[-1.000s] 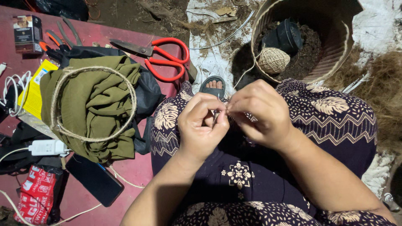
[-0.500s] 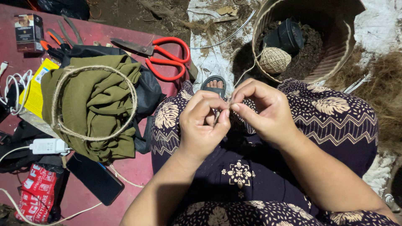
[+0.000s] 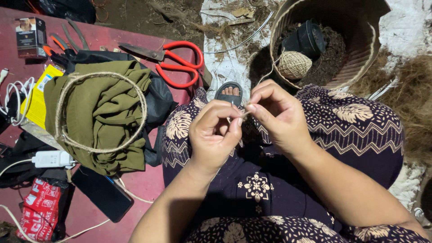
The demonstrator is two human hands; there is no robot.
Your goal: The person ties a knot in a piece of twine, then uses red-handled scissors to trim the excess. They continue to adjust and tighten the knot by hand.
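Person seated, patterned dark skirt across the lap, both hands raised together over the knees. Left hand (image 3: 213, 135) is clenched in a pinch, thumb and forefinger tips pressed on a thin strand of jute twine (image 3: 245, 113). Right hand (image 3: 276, 114) pinches the same strand from the other side, fingertips nearly touching the left's. Only a short bit of twine shows between the two pinches; can't tell any knot detail.

The strand runs up from the hands toward a twine ball (image 3: 294, 65) sitting inside a round woven basket (image 3: 360, 67), next to a small black pot (image 3: 308, 39) on dark soil-like fill. A sandalled foot (image 3: 229, 92) shows just beyond the hands.

To the person's left, a red bench (image 3: 112, 36) carries:
- red-handled scissors (image 3: 173, 63), blades closed, near the far edge
- olive green cloth (image 3: 101, 114) bunched up, with a hoop wrapped in twine (image 3: 60, 112) lying on top
- black phone (image 3: 102, 193) face up, near edge
- white charger (image 3: 51, 158) with cable, beside the cloth
- red packet (image 3: 40, 209) at the near corner
- small box (image 3: 31, 36) at the far corner
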